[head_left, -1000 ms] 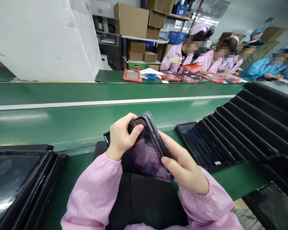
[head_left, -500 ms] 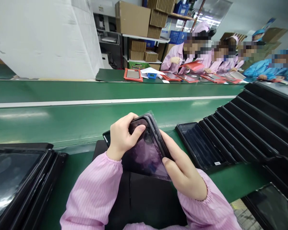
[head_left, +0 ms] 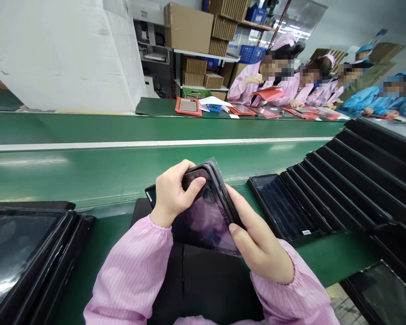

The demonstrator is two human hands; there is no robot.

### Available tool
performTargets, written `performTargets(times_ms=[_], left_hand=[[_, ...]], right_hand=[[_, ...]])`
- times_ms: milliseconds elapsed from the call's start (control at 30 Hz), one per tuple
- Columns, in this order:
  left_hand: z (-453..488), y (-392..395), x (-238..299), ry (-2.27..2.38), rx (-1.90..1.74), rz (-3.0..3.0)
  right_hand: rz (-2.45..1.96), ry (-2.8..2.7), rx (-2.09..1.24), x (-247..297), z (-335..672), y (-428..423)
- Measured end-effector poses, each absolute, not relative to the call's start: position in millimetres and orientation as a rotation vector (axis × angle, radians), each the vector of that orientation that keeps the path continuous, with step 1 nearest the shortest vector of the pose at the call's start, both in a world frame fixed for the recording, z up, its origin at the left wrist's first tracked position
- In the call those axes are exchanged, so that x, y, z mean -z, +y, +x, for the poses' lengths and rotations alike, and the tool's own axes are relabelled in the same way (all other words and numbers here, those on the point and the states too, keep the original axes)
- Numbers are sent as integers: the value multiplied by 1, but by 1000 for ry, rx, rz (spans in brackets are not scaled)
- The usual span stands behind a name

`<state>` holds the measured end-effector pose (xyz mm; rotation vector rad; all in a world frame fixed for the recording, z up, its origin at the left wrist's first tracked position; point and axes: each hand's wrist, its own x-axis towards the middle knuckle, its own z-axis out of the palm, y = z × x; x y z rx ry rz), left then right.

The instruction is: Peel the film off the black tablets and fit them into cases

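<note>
Between my two hands is a dark tablet [head_left: 206, 216] in a black case, held tilted above the bench, with clear film sticking out past its upper corner. My left hand [head_left: 177, 189] grips the upper left part, its thumb pressed on the glossy face near the corner. Along the right edge my right hand [head_left: 257, 237] is closed, thumb on the front and fingers behind. Below the tablet lies a black folder-like cover [head_left: 213, 284], partly hidden by my arms. The fingers behind the tablet are hidden.
A row of overlapping black-cased tablets [head_left: 284, 205] leans away to the right. More are stacked at the left [head_left: 20, 253]. A green conveyor [head_left: 88, 169] runs across in front. Beyond it, co-workers [head_left: 246, 85] in pink and blue handle red-cased items. Another tablet [head_left: 385, 289] lies lower right.
My hands and the tablet stay almost still. Across the conveyor, a co-worker's hand has risen slightly.
</note>
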<state>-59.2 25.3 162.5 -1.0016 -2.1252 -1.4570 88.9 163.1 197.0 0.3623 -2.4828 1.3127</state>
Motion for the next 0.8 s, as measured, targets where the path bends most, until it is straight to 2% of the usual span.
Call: performTargets(times_ms=[800], left_hand=[[-61,25,-163,-2146,1459,-996]], right_hand=[[308,-2460,-1368,-194,87,165]])
